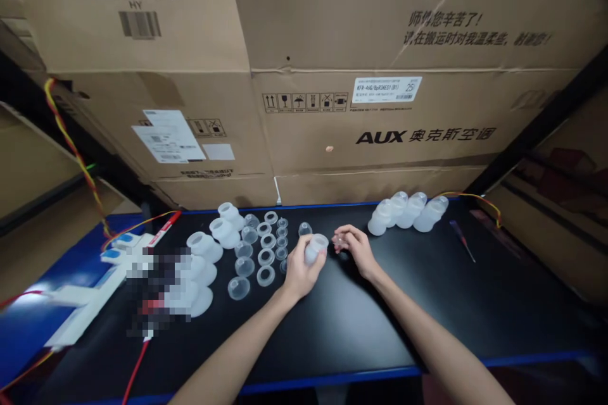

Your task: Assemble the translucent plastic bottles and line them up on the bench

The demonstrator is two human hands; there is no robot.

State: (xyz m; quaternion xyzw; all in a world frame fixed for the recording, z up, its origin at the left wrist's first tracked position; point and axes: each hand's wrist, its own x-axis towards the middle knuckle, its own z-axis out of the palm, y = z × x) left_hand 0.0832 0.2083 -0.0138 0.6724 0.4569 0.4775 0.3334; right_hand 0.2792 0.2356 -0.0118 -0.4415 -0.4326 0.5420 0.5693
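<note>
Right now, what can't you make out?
Head view:
White bottle in the left hand: lower part, hidden by that hand.
Clear piece in the right hand: exact shape, small and partly covered.
Leftmost bottles: partly masked by pixelation.
Left paper label: print too small.
Left forearm: cut off by bottom edge.

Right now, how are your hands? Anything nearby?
Left hand grips translucent bottle. Right hand pinches small clear piece, apart from bottle. Clear dome just beyond left hand.

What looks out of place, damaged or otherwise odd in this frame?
Nothing looks spilled. One clear dome cap sits apart from the others, just beyond the left hand. A pixelated patch at left hides part of the translucent bottles, so damage there can't be judged. The cardboard has a small pale spot, possibly a tear.
</note>
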